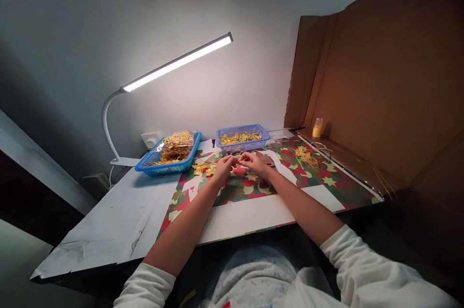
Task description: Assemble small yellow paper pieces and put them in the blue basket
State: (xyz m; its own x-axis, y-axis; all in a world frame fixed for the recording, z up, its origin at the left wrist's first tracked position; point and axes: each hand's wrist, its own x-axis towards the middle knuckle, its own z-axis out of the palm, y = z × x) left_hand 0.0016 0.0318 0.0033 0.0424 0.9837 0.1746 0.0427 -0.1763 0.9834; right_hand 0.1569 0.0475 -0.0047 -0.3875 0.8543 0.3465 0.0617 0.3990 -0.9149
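Observation:
My left hand (pixel 225 167) and my right hand (pixel 254 164) meet over the middle of the table, both closed in a pinch with the fingertips nearly touching. Whatever lies between the fingers is too small to name. Just left of my left hand are shiny yellow-gold ribbon-like pieces (pixel 201 168), lying on the patterned sheet (pixel 250 194). A small red object (pixel 270 164) shows beside my right wrist, partly hidden. Behind my hands stands a purple-blue basket (pixel 242 146) holding several gold pieces.
A blue basket (pixel 165 168) with gold pieces and a clear bag stands at the left. Yellow strands (pixel 306 157) lie to the right, and a small bottle with yellow contents (pixel 317 128) stands near the cardboard wall (pixel 380 80). A lit lamp (pixel 177 63) reaches over the table.

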